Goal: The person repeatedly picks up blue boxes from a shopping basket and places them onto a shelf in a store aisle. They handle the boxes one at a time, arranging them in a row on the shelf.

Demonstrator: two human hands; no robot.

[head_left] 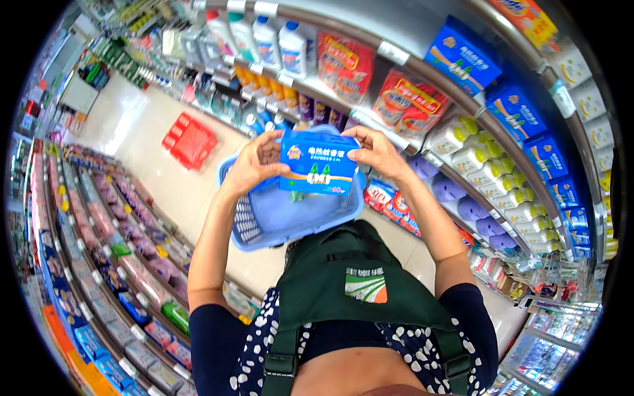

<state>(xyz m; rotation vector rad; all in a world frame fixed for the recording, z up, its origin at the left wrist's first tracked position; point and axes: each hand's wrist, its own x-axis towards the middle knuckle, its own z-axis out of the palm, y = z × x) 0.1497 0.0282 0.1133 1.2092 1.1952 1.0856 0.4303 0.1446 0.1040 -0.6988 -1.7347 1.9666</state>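
Between my two hands I hold up a blue box [300, 177] with two small green-topped bottles pictured on its front. My left hand [256, 162] grips its left side, the thumb lying across the front. At the upper right corner my right hand [378, 153] pinches the box, thumb in front. Below it is a light blue plastic basket [281, 224] with slotted walls; the box covers part of its inside. A small green thing shows just under the box, too hidden to name.
Shelves on the right carry similar blue boxes [462, 56], red bags [343, 66], white bottles [291, 49] and yellow-green-capped items [475, 148]. A red crate [189, 140] lies on the floor ahead. Packed shelves [112, 264] line the left.
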